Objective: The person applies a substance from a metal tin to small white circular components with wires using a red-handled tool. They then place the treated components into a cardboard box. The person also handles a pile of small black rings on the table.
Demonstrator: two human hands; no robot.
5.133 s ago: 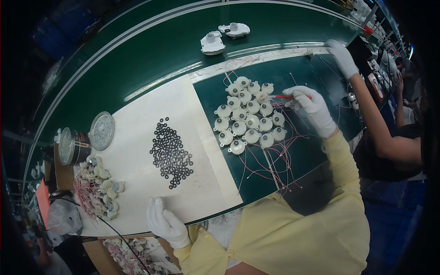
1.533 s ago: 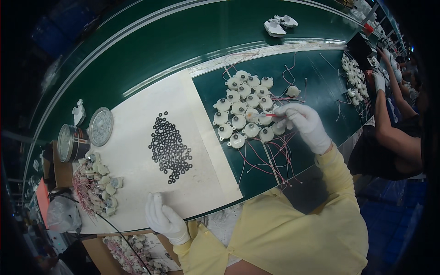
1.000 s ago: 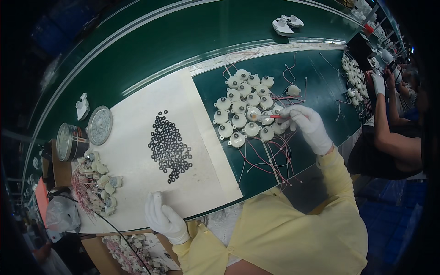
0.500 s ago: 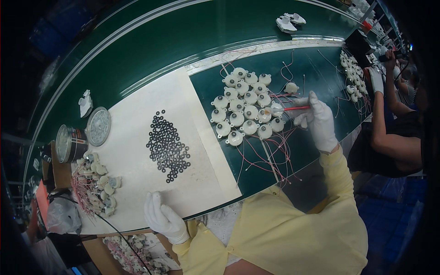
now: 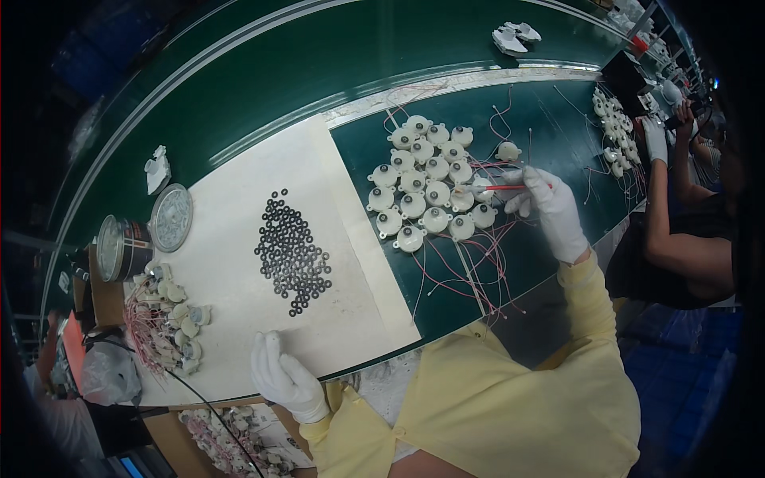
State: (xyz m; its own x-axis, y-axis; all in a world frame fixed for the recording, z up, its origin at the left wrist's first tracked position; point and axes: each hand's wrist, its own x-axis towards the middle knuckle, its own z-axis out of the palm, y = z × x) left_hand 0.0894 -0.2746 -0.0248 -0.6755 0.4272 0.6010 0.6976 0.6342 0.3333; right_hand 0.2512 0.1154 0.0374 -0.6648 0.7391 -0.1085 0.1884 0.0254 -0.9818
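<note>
My right hand (image 5: pixel 550 209), in a white glove, grips a thin red-handled brush (image 5: pixel 504 187) between thumb and fingers. The brush points left, its pale tip at the right side of a cluster of round cream-white motors (image 5: pixel 436 168) with dark centres and pink and white wires. Whether the tip touches a motor I cannot tell. My left hand (image 5: pixel 285 381), also gloved, lies with extended fingers at the near edge of a white sheet (image 5: pixel 358 307), holding nothing. Beyond it, small black rings (image 5: pixel 291 251) are spread on the sheet.
A metal can (image 5: pixel 123 248) and a round lid (image 5: pixel 172 217) stand at the left. Near them lies a heap of wired motors (image 5: pixel 171 319); a cardboard box (image 5: pixel 171 446) holds more below. White pieces (image 5: pixel 515 37) lie on the green belt (image 5: pixel 319 72). At right sits a co-worker (image 5: pixel 673 231).
My right hand has shifted slightly and the brush's handle end is angled differently. The white pieces on the far green belt have moved right. My left hand has stayed in place.
</note>
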